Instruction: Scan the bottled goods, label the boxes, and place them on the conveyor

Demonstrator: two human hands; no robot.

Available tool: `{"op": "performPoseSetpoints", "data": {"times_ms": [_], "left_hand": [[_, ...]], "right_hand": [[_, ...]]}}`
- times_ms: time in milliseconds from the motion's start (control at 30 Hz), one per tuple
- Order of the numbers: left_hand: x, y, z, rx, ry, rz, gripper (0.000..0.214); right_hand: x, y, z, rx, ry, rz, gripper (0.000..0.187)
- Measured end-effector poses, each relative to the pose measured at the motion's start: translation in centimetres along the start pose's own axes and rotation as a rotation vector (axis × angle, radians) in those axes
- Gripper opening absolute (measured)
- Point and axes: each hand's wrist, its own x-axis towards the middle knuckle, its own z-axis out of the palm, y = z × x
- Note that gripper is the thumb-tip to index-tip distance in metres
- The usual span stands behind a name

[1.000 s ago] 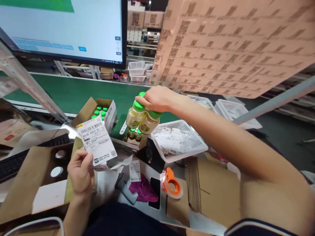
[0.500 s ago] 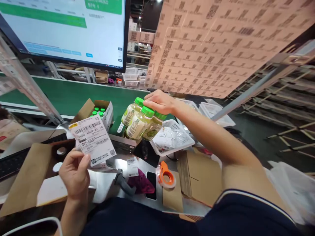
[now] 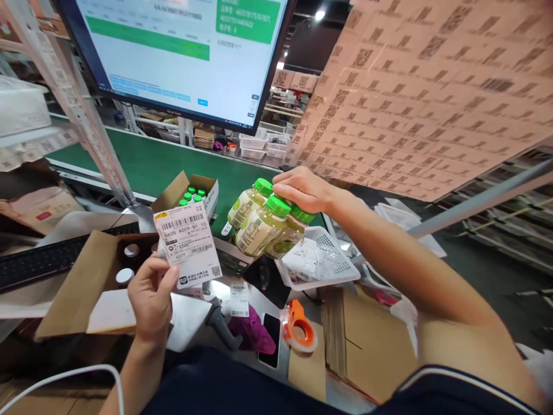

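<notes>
My right hand [image 3: 305, 189] grips three green-capped bottles of pale yellow-green liquid [image 3: 263, 222] by their tops and holds them tilted above the desk's back edge. My left hand [image 3: 151, 294] pinches a white shipping label [image 3: 188, 244] with barcodes, held upright in front of me. An open cardboard box [image 3: 190, 195] with several more green-capped bottles sits on the green conveyor belt [image 3: 142, 164], left of the held bottles.
A monitor [image 3: 181, 52] hangs above the belt. A white basket of crumpled paper [image 3: 322, 262] sits right of the bottles. On the desk lie a barcode scanner [image 3: 220, 323], purple cloth [image 3: 253, 334], phone [image 3: 271, 340], orange tape dispenser [image 3: 298, 329], flat cardboard [image 3: 363, 346] and a keyboard [image 3: 38, 262].
My right hand has lifted the three bottles off the spot behind the desk and tilted them. The left hand keeps the label. My view has shifted up and left.
</notes>
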Motion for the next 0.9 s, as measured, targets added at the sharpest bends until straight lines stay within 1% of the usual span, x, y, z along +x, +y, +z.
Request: {"op": "performPoseSetpoints", "data": {"times_ms": [200,433,667,900], "left_hand": [[0.0,0.2,-0.1,0.027,0.033,-0.012,0.025],[0.0,0.3,0.3,0.004,-0.014,-0.009,0.022],[0.3,-0.1,0.5,0.003,-0.006,-0.024,0.023],[0.2,-0.4,0.8,0.025,-0.033,-0.042,0.022]], "right_hand": [[-0.2,0.2,0.0,0.001,0.015,0.004,0.06],[-0.7,0.8,0.3,-0.006,0.019,0.035,0.061],[-1.2,1.5,0.7,-0.038,0.005,0.074,0.059],[-1.5,2.4,0.8,-0.066,-0.018,0.137,0.057]]}}
